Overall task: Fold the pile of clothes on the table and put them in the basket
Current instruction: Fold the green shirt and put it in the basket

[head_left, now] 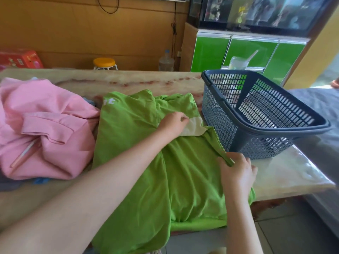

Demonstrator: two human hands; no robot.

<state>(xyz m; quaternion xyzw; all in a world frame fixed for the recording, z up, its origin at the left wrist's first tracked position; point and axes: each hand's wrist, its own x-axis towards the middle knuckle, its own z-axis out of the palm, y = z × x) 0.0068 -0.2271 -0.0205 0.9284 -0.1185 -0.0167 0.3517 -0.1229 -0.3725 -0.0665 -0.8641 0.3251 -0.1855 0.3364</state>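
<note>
A green polo shirt (139,162) lies spread across the middle of the table, its lower part hanging over the near edge. My left hand (173,123) pinches the fabric near the pale collar patch. My right hand (236,171) pinches the striped edge of the sleeve at the shirt's right side. To the left lies a pile of clothes with a pink hoodie (42,125) on top. A dark blue plastic basket (271,132) stands on the table's right part, just right of the shirt; I see no clothes in it.
The marble-patterned table (286,173) ends just right of the basket. Behind it are a yellow stool (104,63), a water bottle (166,61), a red box (20,59) and a green cabinet (247,52). Tiled floor shows at bottom right.
</note>
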